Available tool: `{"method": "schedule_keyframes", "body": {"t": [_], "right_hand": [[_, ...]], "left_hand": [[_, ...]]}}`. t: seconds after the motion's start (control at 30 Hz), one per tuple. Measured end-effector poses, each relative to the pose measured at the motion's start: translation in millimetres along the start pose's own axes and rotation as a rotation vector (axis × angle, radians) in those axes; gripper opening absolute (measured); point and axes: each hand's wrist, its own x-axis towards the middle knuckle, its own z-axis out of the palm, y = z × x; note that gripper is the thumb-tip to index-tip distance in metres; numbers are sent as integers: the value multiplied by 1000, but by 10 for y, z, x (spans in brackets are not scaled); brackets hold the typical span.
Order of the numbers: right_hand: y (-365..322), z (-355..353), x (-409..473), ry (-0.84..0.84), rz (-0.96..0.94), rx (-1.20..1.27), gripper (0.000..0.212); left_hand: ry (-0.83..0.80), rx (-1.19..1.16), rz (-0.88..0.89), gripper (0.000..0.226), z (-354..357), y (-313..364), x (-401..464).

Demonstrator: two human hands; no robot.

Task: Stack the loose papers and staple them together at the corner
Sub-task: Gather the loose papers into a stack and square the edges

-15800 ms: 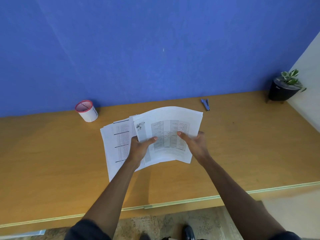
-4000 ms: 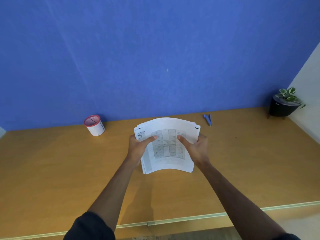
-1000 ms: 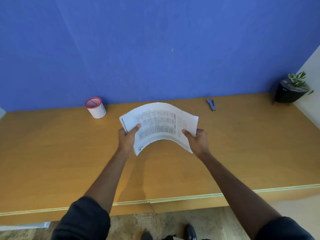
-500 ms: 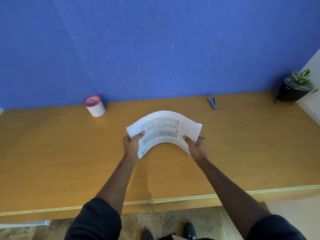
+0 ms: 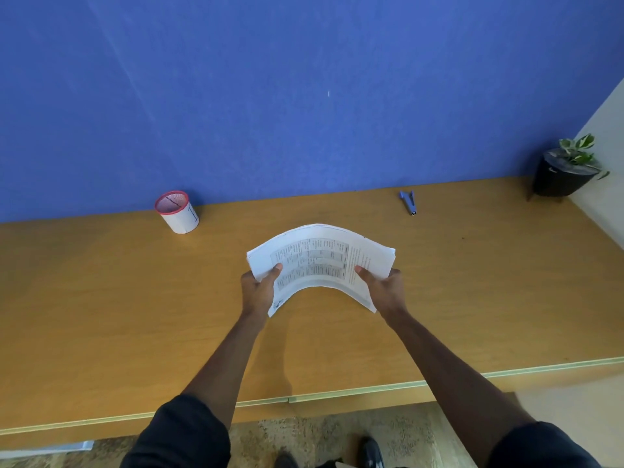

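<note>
Head view: one wooden desk, one potted plant, one paper stack, one pen cup and one stapler are seen. The stack is arched above the desk, gripped by left hand and right hand at opposite ends.

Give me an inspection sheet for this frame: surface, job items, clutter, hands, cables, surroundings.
Surface: wooden desk with a pale front edge strip.
Job's things: paper stack held above the desk, bowed upward in the middle, printed table on top; blue stapler lies untouched at the back, right of the stack.
Clutter: red-rimmed mesh cup back left; potted plant in the far right corner.
Hands: left hand grips the stack's left end, right hand grips its right end, thumbs on top.
Cables: nothing seen.
Surroundings: blue wall behind the desk, pale wall at right, shoes and patterned floor below.
</note>
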Motion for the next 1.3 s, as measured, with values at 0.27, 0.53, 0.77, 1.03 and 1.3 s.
{"method": "schedule_keyframes", "body": {"t": [0.27,0.53,0.77,1.03,1.3], "right_hand": [[-369,-275,205,-31,-86,-103,15],[-1111,-386,400,-207,-357,-576,30],[-1379,-34,252,-387,-515,-775,35],[-1337,-15,167,-468,-355,-406,14],[-1355,-329,198,-480,-192,-2,21]], "left_hand": [[25,207,171,13,-40,205,94],[-67,492,401,23,-57,936,194],[-246,739,480,23,73,1410,103],[-458,969,455,28,129,1852,105],[-652,281,100,59,-360,1870,282]]}}
